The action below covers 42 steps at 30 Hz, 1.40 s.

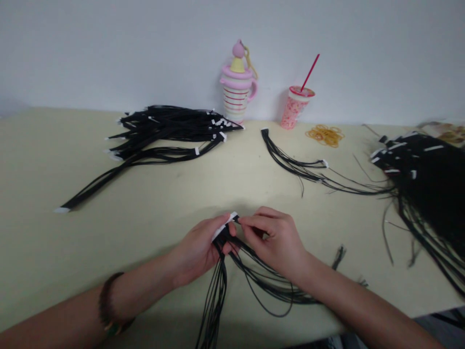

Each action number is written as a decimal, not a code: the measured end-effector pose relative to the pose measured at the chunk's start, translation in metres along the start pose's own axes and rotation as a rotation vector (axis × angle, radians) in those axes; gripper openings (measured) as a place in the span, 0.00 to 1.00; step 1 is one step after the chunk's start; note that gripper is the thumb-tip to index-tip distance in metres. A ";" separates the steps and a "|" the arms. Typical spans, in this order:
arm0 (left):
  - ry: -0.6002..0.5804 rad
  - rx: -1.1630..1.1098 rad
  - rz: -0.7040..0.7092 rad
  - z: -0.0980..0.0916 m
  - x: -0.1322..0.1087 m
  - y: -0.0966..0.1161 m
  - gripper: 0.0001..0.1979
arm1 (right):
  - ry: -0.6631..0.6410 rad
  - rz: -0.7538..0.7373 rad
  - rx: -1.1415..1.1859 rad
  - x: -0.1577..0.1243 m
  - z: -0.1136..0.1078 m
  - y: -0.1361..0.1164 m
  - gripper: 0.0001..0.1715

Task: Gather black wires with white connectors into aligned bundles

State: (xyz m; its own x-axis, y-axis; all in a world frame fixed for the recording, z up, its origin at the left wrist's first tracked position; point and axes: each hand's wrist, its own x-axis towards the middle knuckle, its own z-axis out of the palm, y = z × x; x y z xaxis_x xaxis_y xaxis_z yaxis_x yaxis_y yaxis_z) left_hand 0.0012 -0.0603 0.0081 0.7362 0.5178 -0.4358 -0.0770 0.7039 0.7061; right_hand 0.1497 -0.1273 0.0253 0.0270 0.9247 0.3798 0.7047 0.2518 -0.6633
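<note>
My left hand (205, 242) grips a long white connector (222, 228) between thumb and fingers. Many thin black wires (254, 264) run out of this connector; one bunch hangs toward the table's front edge and another spreads right, under my right forearm. At the connector's far right end, my right hand (276, 235) pinches a black wire (237, 219) between thumb and index finger. The wire's tip is too small to make out. A dark beaded bracelet (109, 305) circles my left wrist.
A pile of black wire harnesses (163, 128) lies back left. Behind stand a striped pink-lidded cup (236, 99) and a pink cup with straw (295, 107). Yellow rubber bands (325, 135) lie near a single harness (290, 167). A big black wire heap (432, 179) covers the right side.
</note>
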 end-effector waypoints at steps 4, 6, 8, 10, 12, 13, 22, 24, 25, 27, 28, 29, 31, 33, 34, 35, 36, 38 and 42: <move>0.011 -0.008 0.009 0.001 0.000 0.000 0.16 | -0.025 0.035 0.001 0.000 0.002 0.000 0.08; 0.012 -0.005 0.008 0.000 0.000 0.000 0.16 | -0.032 0.052 -0.001 0.000 0.002 0.000 0.07; 0.012 -0.002 0.005 -0.001 0.000 0.000 0.16 | -0.039 0.051 -0.012 0.001 0.002 0.000 0.06; 0.009 -0.001 0.001 -0.001 0.000 -0.001 0.16 | -0.043 0.044 -0.024 0.001 0.002 0.001 0.06; 0.009 0.004 -0.002 -0.002 0.000 -0.001 0.16 | -0.045 0.048 -0.026 0.000 0.002 0.001 0.06; 0.009 0.008 -0.004 -0.002 0.000 -0.001 0.16 | -0.047 0.056 -0.025 0.000 0.002 0.001 0.06; -0.011 0.075 0.039 0.000 -0.002 -0.001 0.17 | -0.078 0.028 -0.012 -0.002 0.002 -0.001 0.05; -0.012 0.093 0.051 0.001 -0.003 0.000 0.17 | -0.105 -0.005 0.010 -0.003 0.002 -0.003 0.06; -0.011 0.099 0.053 0.001 -0.003 0.000 0.17 | -0.117 -0.022 0.016 -0.003 0.001 -0.003 0.06; -0.011 0.110 0.058 0.002 -0.004 0.000 0.17 | -0.134 -0.045 0.011 -0.004 0.001 -0.004 0.05; -0.013 0.112 0.060 0.003 -0.004 0.000 0.17 | -0.138 -0.048 0.003 -0.004 0.001 -0.004 0.05; -0.014 0.114 0.061 0.003 -0.004 0.000 0.17 | -0.141 -0.047 -0.005 -0.004 0.001 -0.004 0.05; -0.007 0.112 0.072 0.004 -0.004 -0.001 0.17 | -0.146 -0.045 -0.017 -0.004 0.001 -0.003 0.05; 0.007 0.106 0.089 0.006 -0.005 -0.001 0.17 | -0.157 -0.048 -0.023 -0.005 0.002 -0.003 0.06; 0.010 0.105 0.094 0.006 -0.005 -0.001 0.17 | -0.163 -0.053 -0.025 -0.005 0.002 -0.003 0.06; 0.010 0.106 0.095 0.007 -0.005 -0.001 0.17 | -0.167 -0.057 -0.027 -0.005 0.002 -0.003 0.06; 0.006 0.105 0.090 0.007 -0.005 -0.001 0.17 | -0.170 -0.063 -0.028 -0.005 0.003 -0.003 0.06; -0.001 0.101 0.079 0.007 -0.005 -0.001 0.17 | -0.166 -0.072 -0.026 -0.005 0.003 -0.003 0.07; -0.016 0.090 0.079 0.004 -0.003 -0.003 0.17 | -0.145 -0.091 0.003 -0.005 0.003 -0.003 0.08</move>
State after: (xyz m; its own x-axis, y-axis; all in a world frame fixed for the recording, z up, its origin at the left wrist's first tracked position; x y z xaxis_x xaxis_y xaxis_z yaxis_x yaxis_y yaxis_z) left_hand 0.0018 -0.0664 0.0095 0.7407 0.5619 -0.3682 -0.0756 0.6142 0.7855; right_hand 0.1458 -0.1320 0.0234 -0.1397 0.9293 0.3419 0.6978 0.3374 -0.6319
